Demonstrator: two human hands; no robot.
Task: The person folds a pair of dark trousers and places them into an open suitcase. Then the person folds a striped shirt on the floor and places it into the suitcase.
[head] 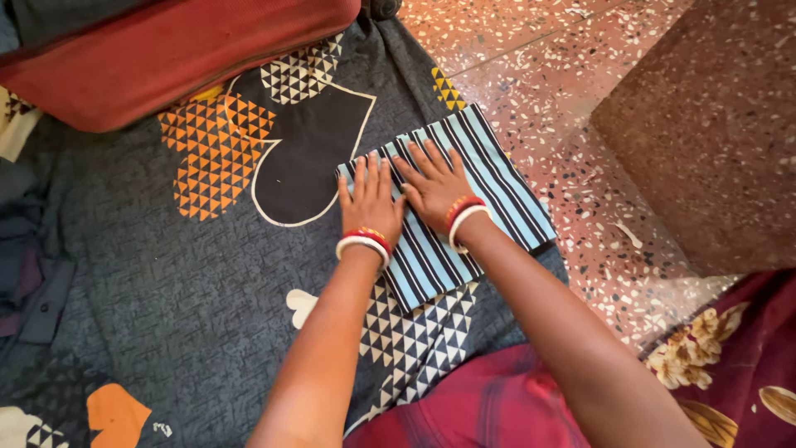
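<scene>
A folded cloth (497, 187) with light blue, black and white stripes lies flat near the right edge of a dark grey bedsheet (166, 282) printed with heart shapes. My left hand (370, 197) rests palm down on the cloth's left part, fingers spread. My right hand (432, 184) lies flat beside it, fingers apart and almost touching the left one. Both wrists wear red and white bangles. Neither hand grips anything.
A red cushion (166, 58) lies at the top left on the sheet. Dark clothes (33, 282) sit at the left edge. Speckled pink stone floor (580, 99) lies to the right, with a stone block (713, 133) beyond. Maroon patterned fabric (730, 357) covers the bottom right.
</scene>
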